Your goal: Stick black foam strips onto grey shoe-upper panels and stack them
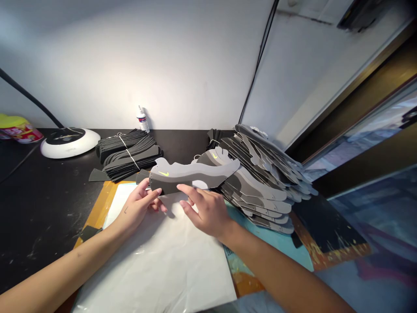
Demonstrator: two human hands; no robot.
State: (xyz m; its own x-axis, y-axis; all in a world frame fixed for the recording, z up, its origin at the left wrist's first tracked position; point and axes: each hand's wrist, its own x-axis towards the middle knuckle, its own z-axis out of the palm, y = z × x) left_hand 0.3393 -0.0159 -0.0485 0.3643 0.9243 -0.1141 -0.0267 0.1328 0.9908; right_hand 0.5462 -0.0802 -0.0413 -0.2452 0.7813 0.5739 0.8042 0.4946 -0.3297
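The grey cut piece [195, 168], with a yellow tick-shaped mark near its left end, is held up over the far edge of the white sheet [163, 256], its long side running across the view. The left hand [139, 202] pinches its lower left corner, thumb on the dark face. The right hand [208, 211] is loosely spread: its forefinger reaches to the dark lower edge while the thumb stands apart below; whether the fingertip presses or only brushes is hard to tell.

With one corner gripped, the long piece could well sag or twist, so a light, steady pinch and a right forefinger kept flat along the edge should serve best. Keeping the fingers clear of the yellow mark seems wise, and the pale face looks likely to show smudges.

The piece's right end overlaps the fanned stack [265, 191] in view; contact there cannot be judged, so care is due lest it catch. To the left lies a tied bundle of dark strips [130, 152]. Beyond, on the black bench [29, 208], stand a small white bottle [143, 120] and a lamp base [70, 145].
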